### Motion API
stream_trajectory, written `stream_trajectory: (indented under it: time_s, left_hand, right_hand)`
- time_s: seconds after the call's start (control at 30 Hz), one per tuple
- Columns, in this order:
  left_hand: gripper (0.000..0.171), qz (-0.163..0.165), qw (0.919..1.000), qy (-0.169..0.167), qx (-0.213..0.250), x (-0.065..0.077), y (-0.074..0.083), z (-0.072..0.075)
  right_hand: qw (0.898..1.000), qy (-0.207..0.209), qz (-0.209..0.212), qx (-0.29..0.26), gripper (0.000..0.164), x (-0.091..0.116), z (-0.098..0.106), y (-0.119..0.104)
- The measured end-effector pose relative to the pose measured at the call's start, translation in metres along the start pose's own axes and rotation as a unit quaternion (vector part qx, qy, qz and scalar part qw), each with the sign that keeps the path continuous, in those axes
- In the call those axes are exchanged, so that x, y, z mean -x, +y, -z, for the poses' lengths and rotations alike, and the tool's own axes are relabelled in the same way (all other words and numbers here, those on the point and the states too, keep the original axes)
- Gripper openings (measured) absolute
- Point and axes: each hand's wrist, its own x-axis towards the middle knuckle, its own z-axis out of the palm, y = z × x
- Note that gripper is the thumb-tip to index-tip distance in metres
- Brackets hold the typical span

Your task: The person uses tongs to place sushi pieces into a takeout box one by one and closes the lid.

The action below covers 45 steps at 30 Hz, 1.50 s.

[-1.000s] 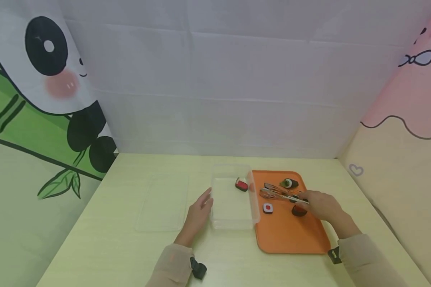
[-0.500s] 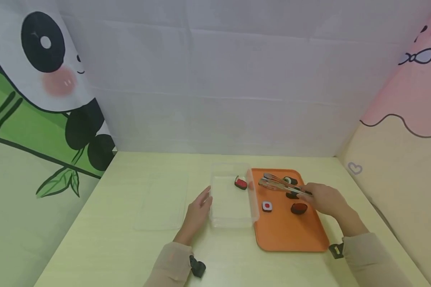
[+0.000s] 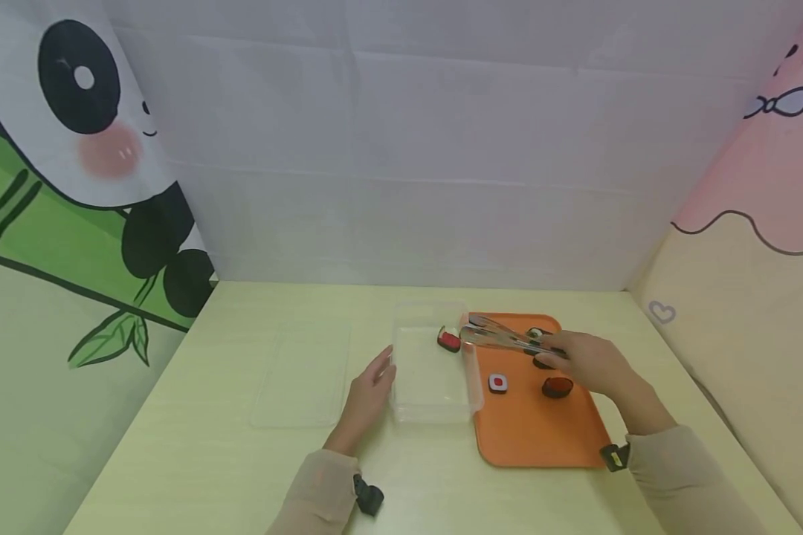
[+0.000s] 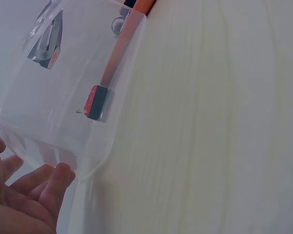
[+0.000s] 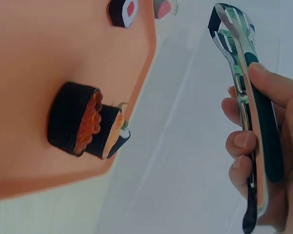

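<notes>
Orange tray (image 3: 535, 446): lies on your pale desk (image 3: 207, 475), right of centre in the head frame.
Clear box (image 3: 435, 414): near the head frame's centre, just beside the tray's left edge; a red-topped sushi piece (image 3: 449, 339) lies in its upper right part.
Right grip (image 3: 585, 362): your fingers are clamped round the silver tongs (image 5: 263, 117), thumb on the dark handle.
Tongs' tips: at the box's upper right edge in the head frame; you cannot tell whether they hold anything.
Left grip (image 3: 369, 390): your fingers are relaxed, their tips against the box's left wall.
Sushi on tray: a white roll with a red centre (image 3: 498, 383) at middle left, a roe-topped piece (image 3: 558, 387) at middle right; above that, an orange-topped piece (image 5: 105, 130) and a green-and-white roll (image 3: 536, 333), both partly hidden in the head frame.
Clear lid (image 3: 301, 375): flat on the desk, lower left of centre.
Backdrop: panda print (image 3: 73, 89) upper left, pink figure (image 3: 749, 171) upper right.
</notes>
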Motion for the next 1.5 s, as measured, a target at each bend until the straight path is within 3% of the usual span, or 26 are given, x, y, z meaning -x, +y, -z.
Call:
stream_trajectory:
  time_s: [0.4,0.5,0.6,0.73,1.03,1.23,1.37,1.5]
  left_hand:
    - [0.049,0.01,0.9999,0.004,-0.009,-0.003,-0.002,-0.002]
    - [0.048,0.01,0.9999,0.006,-0.011,-0.003,-0.002,-0.001]
    - [0.048,0.006,0.9999,0.003,-0.009,-0.003,-0.002,-0.001]
    - [0.049,0.001,1.0,0.001,-0.009,-0.003,-0.002,-0.002]
    - [0.049,0.002,1.0,0.002,-0.006,-0.002,-0.001,-0.001]
    - [0.049,-0.002,1.0,-0.002,-0.001,-0.001,0.0,-0.001]
    - [0.048,-0.004,1.0,0.0,-0.003,-0.002,0.001,-0.001]
    - [0.048,-0.004,1.0,0.001,-0.005,-0.002,0.002,-0.001]
  right_hand:
    - [1.0,-0.03,-0.006,0.004,0.039,-0.01,-0.012,-0.012]
    - [0.999,-0.035,-0.008,0.002,0.037,-0.01,-0.012,-0.013]
    - [0.999,-0.036,-0.011,-0.006,0.023,-0.007,-0.008,-0.013]
    - [0.999,-0.032,-0.018,-0.009,0.016,-0.001,-0.004,-0.006]
    - [0.998,-0.019,-0.055,-0.022,0.037,0.025,-0.002,0.015]
    - [0.999,-0.028,-0.044,-0.017,0.039,0.042,-0.01,0.02]
    - [0.999,-0.029,-0.036,-0.006,0.032,0.049,-0.017,0.022]
    - [0.999,-0.027,-0.028,0.008,0.015,0.051,-0.023,0.023]
